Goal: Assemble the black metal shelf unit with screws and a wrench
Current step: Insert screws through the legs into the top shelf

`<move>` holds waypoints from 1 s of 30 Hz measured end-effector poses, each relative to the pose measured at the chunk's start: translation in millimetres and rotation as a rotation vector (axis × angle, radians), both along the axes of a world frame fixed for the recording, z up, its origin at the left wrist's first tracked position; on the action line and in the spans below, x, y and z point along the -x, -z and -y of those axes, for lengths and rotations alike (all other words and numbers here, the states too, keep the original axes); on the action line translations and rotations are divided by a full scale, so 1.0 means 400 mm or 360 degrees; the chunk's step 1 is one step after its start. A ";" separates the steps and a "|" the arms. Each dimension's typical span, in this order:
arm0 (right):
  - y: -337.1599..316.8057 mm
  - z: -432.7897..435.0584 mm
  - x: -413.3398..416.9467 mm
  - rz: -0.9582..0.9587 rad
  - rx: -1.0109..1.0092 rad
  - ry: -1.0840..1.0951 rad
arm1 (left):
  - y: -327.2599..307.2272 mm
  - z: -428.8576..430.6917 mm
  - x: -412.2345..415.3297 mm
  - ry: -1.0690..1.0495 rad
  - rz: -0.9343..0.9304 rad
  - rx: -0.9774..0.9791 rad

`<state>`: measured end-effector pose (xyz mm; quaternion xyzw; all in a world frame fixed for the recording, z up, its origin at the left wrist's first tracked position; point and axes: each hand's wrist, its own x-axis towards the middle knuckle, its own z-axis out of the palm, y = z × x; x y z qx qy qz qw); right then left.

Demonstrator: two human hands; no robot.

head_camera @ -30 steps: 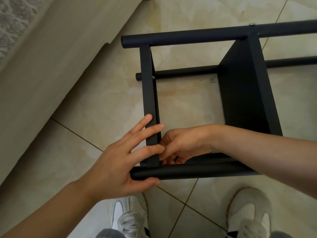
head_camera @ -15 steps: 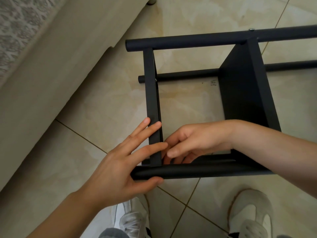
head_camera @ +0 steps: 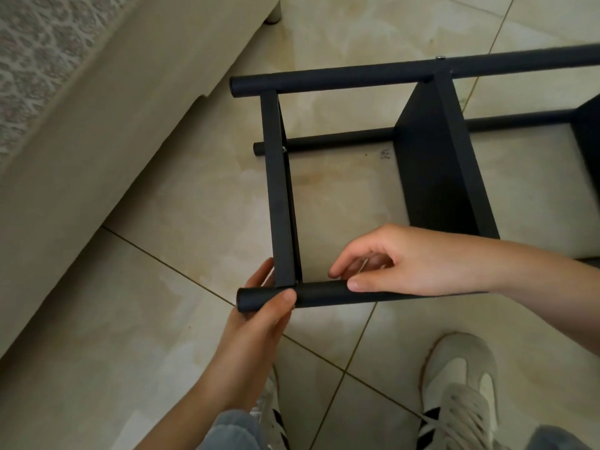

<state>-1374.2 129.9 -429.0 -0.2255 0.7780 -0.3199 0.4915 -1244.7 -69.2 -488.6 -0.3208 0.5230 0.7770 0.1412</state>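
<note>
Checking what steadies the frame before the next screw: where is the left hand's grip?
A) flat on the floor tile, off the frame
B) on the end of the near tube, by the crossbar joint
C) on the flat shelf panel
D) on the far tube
B: the left hand curls thumb and fingers round the end of the near tube, right where the crossbar meets it.

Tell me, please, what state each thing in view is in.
Black metal shelf unit: lying on its side on beige tiled floor.
Near black round metal tube: held by both hands.
Left hand: grips tube end.
Right hand: pinches tube.
Silver screw: seated in far black tube.
</note>
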 end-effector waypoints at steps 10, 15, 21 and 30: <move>-0.048 -0.057 -0.078 -0.0490 -0.0189 0.0116 | -0.055 -0.047 -0.002 -0.0087 -0.0115 -0.0001; -0.064 -0.062 -0.073 -0.0575 -0.0111 0.0184 | -0.072 -0.033 0.019 -0.0058 -0.0199 0.0115; -0.128 -0.070 -0.036 -0.0567 0.0036 0.0276 | -0.153 -0.016 0.077 0.0061 -0.0378 0.0365; -0.341 -0.071 0.036 -0.0641 0.0264 0.0419 | -0.441 -0.005 0.201 0.0111 -0.0724 0.0685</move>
